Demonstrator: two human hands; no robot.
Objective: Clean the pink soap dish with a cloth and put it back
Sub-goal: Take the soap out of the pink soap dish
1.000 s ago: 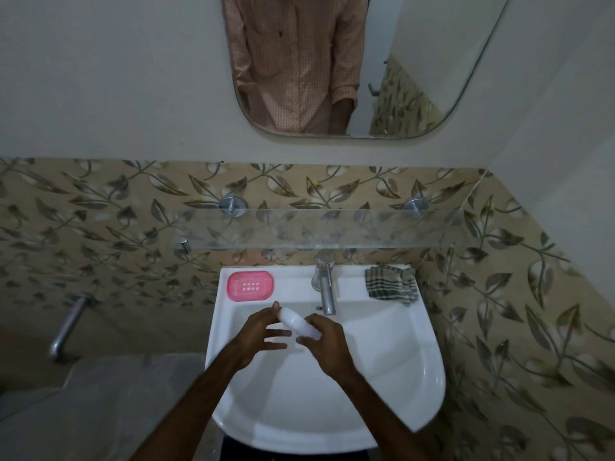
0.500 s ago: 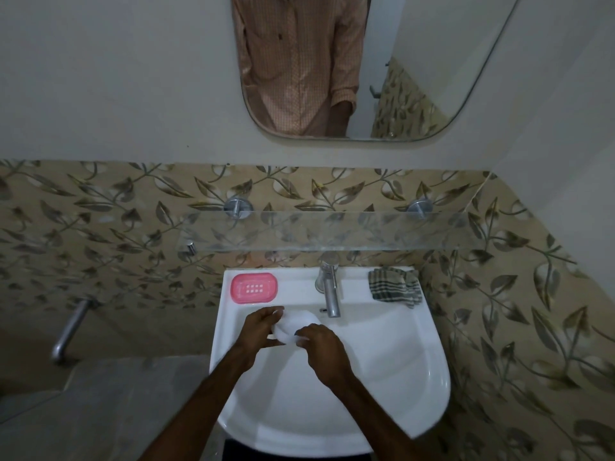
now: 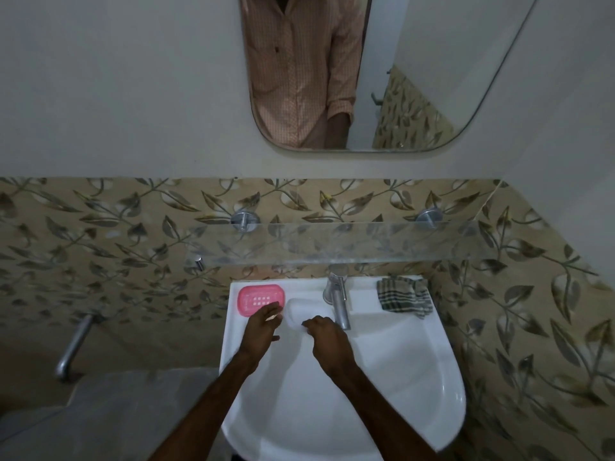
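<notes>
The pink soap dish (image 3: 261, 298) sits on the back left ledge of the white sink (image 3: 416, 377). My left hand (image 3: 263, 331) reaches toward it with straight fingers, the fingertips over its front right corner. A white soap bar (image 3: 301, 309) lies on the ledge between the dish and the tap (image 3: 338, 302). My right hand (image 3: 324, 332) has its curled fingers on the soap's near edge. A dark checked cloth (image 3: 404, 296) lies crumpled on the back right ledge, apart from both hands.
A glass shelf (image 3: 332, 244) juts out from the leaf-patterned tiles just above the sink. A mirror (image 3: 416, 78) hangs higher up and reflects a person's shirt. A metal pipe (image 3: 71, 347) stands at the lower left by a grey slab.
Both hands carried the white soap up from over the basin to the ledge. My left hand has let go of it and moved to the pink dish.
</notes>
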